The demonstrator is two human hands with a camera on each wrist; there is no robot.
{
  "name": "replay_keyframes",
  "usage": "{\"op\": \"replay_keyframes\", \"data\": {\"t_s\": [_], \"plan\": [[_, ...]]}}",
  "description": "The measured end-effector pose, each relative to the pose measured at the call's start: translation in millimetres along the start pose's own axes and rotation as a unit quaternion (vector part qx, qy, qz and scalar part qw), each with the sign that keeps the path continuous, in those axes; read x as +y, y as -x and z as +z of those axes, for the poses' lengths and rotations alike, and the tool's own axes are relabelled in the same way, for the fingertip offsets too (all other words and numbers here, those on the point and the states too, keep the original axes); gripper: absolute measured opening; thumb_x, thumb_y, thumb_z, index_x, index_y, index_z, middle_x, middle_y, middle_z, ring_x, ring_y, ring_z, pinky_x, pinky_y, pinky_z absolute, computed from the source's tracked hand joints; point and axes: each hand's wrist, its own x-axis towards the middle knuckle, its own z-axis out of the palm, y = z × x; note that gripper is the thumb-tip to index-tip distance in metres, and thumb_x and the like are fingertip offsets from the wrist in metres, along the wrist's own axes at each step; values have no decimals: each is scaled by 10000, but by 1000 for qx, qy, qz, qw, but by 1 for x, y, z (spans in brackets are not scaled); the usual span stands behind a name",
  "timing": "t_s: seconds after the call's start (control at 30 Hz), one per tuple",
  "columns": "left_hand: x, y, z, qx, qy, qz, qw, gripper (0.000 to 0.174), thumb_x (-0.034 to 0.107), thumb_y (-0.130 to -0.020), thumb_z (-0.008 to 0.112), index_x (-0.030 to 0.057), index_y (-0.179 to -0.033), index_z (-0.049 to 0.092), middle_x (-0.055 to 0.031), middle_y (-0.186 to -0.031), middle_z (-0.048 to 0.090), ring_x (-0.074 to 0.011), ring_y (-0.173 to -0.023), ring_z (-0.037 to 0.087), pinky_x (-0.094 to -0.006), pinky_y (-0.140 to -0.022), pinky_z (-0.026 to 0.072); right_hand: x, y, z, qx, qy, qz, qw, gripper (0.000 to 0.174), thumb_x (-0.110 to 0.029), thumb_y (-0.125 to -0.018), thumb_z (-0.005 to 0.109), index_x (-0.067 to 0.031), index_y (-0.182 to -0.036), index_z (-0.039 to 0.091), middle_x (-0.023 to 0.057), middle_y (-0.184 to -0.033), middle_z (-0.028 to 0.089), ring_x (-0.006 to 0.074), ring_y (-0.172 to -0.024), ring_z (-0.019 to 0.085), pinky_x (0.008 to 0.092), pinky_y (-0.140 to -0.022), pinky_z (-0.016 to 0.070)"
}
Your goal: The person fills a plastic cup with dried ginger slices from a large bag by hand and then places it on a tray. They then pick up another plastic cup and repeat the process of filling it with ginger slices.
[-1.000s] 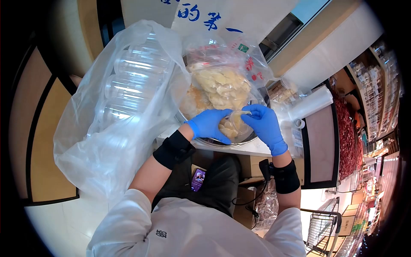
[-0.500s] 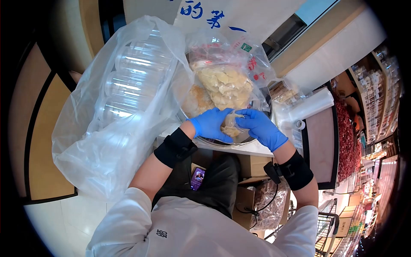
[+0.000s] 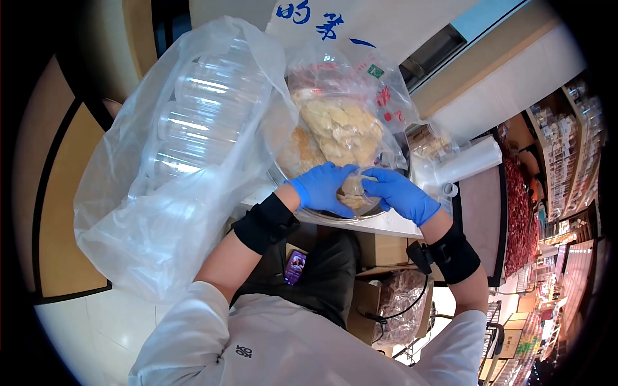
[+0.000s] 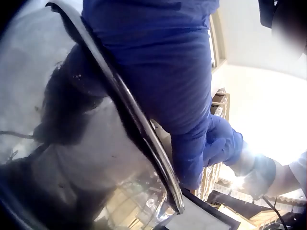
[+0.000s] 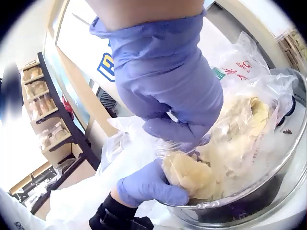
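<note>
Both hands wear blue gloves and meet over a metal basin (image 4: 110,79). My left hand (image 3: 325,186) grips a small clear plastic tub (image 5: 170,147) from its left side, thumb toward the front. Pale yellow, chip-like slices (image 5: 189,176) fill the tub. On the tub's other side, my right hand (image 3: 402,195) holds it near the ribbed clear plastic with bent fingers; its fingertips are partly hidden. Behind the hands, a clear printed bag (image 3: 341,128) heaped with similar slices lies in the basin. Beside it shows an orange-brown mass (image 3: 301,149) under plastic.
A large translucent bag (image 3: 148,225) of stacked clear tubs (image 3: 212,96) stands left of the basin. To the right are a roll of plastic bags (image 3: 470,161) and some clear packs (image 3: 430,141). Below the counter, a cardboard box (image 3: 364,309) holds plastic-wrapped goods. A phone (image 3: 295,267) lies near the lap.
The right hand has shifted from pinching at the tub's top to holding its right side, with the forearm swung outward. The left hand keeps its grip on the tub. The head view has shifted slightly.
</note>
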Motion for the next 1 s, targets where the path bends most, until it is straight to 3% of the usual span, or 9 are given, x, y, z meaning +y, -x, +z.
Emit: {"op": "replay_keyframes", "data": {"t_s": [0.23, 0.3, 0.4, 0.53, 0.63, 0.7, 0.8, 1.0], "plan": [[1, 4, -5, -12, 31, -7, 999, 1059, 545, -611, 813, 51, -1424, 348, -270, -1141, 590, -417, -1049, 569, -440, -936, 456, -8, -6, 2, -44, 59, 39, 997, 315, -280, -944, 595, -37, -1143, 619, 15, -902, 611, 64, -772, 534, 228, -586, 430], [-1, 4, -2, 2, 29, 3, 1000, 1070, 531, -610, 820, 60, -1434, 325, -277, -1129, 586, -416, -1060, 563, -437, -933, 457, 13, -18, 5, -39, -20, -62, 997, 307, -266, -941, 598, -14, -1113, 631, 22, -901, 625, 79, -780, 544, 253, -677, 462], [1, 3, 1, -1, 16, -25, 1000, 1083, 530, -608, 820, 75, -1444, 304, -284, -1106, 581, -422, -1044, 570, -438, -916, 466, 18, -25, 5, -17, 47, -86, 995, 298, -240, -933, 597, 6, -1097, 637, 26, -923, 638, 94, -788, 555, 263, -746, 470], [-2, 7, -2, 19, 21, -29, 999, 1082, 528, -609, 820, 85, -1448, 299, -291, -1090, 577, -430, -1014, 584, -445, -896, 476, 14, -31, 11, -13, 125, -80, 989, 297, -219, -926, 586, 16, -1101, 635, 37, -921, 645, 88, -811, 564, 264, -750, 472], [-1, 5, -2, 3, 32, -20, 999, 1072, 529, -623, 810, 93, -1454, 292, -286, -1089, 577, -435, -998, 592, -449, -885, 482, 5, -16, 12, -4, 127, -48, 991, 319, -169, -938, 593, 2, -1207, 595, 10, -968, 654, 90, -830, 589, 238, -734, 484], [6, 6, -5, -11, 26, -38, 999, 1075, 548, -623, 805, 76, -1448, 303, -284, -1102, 576, -427, -1012, 589, -441, -887, 482, -12, 2, 13, 27, -9, 43, 999, 287, -208, -903, 604, -26, -1121, 639, 15, -881, 641, 73, -759, 577, 231, -585, 433], [2, 4, 1, 19, -2, -29, 999, 1072, 573, -613, 804, 36, -1417, 341, -272, -1107, 582, -414, -1015, 593, -433, -886, 485, -3, 0, 2, 17, -118, 48, 992, 329, -211, -872, 627, -49, -1159, 625, 12, -927, 652, 66, -750, 582, 216, -524, 382], [-6, 2, 10, 38, -1, -28, 999, 1037, 581, -591, 814, -8, -1340, 405, -260, -1075, 606, -407, -1010, 596, -430, -880, 490, -17, 3, 3, -30, -201, 105, 974, 386, -165, -842, 605, -52, -1212, 591, 11, -988, 658, 52, -661, 530, 203, -498, 329]]}}
